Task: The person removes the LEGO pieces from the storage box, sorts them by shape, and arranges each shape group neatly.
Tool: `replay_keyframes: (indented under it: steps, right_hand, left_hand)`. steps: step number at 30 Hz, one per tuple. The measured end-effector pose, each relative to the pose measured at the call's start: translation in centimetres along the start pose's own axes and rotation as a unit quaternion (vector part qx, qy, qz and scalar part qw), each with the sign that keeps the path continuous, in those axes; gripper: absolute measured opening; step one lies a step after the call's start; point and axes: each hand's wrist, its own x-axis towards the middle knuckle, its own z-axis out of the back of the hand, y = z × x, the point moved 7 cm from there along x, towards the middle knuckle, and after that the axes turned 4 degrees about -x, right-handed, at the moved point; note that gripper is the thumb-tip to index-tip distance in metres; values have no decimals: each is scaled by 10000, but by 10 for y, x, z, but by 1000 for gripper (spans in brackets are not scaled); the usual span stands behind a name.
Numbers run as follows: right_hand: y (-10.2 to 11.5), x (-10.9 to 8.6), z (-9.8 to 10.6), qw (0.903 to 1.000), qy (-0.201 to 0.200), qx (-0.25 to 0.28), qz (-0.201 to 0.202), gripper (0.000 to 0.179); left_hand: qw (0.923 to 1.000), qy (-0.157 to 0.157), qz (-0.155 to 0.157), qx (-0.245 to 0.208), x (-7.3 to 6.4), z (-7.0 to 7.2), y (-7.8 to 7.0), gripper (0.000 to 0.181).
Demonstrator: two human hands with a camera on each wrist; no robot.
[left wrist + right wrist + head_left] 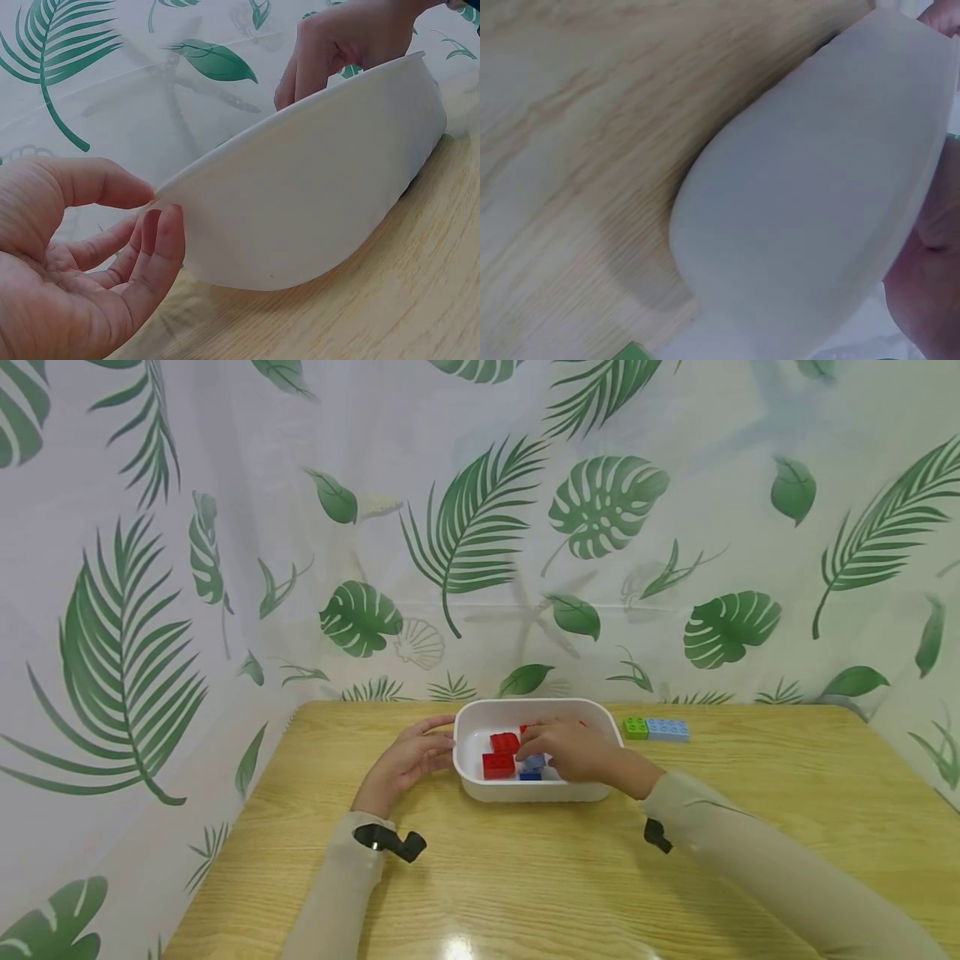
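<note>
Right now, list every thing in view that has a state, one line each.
white tub: upright on the table, holding loose bricks.
left hand: fingers against the tub's left wall, steadying it.
right hand: reaching inside the tub, fingers curled among the bricks; grip unclear.
red bricks: loose inside the tub.
green and blue bricks: joined in a row, lying on the table right of the tub.

Tub (480, 714) mid-table (525, 877), bricks (504, 754) inside, left hand (405, 760) at its left, brick strip (657, 728) right.

Beige sleeves (750, 852) reach both wrists, each bearing a black clip (390, 841).
</note>
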Motion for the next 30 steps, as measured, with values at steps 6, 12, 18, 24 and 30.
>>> replay_keyframes:
  steps: [6, 12, 18, 24, 30]
  right_hand:
    - [-4, -2, -4, 9995, -245, -183, 59, 35]
    - [-6, -6, -4, 9968, -566, -541, 151, 35]
    - [-11, -9, -1, 9957, -692, -618, 65, 33]
    - [-15, -14, 7, 9922, -931, -830, 13, 29]
    - [-31, -22, 12, 9885, -1369, -605, -216, 37]
  left_hand:
    - [10000, -16, -9, 10, 0, -1, 0, 54]
    - [10000, -11, -26, 86, 0, -1, 0, 54]
    - [9999, -82, -38, 127, 0, 0, 2, 54]
    - [9998, -39, -105, 193, -3, -1, 1, 54]
    - [9998, 20, -128, 118, -3, -3, 1, 55]
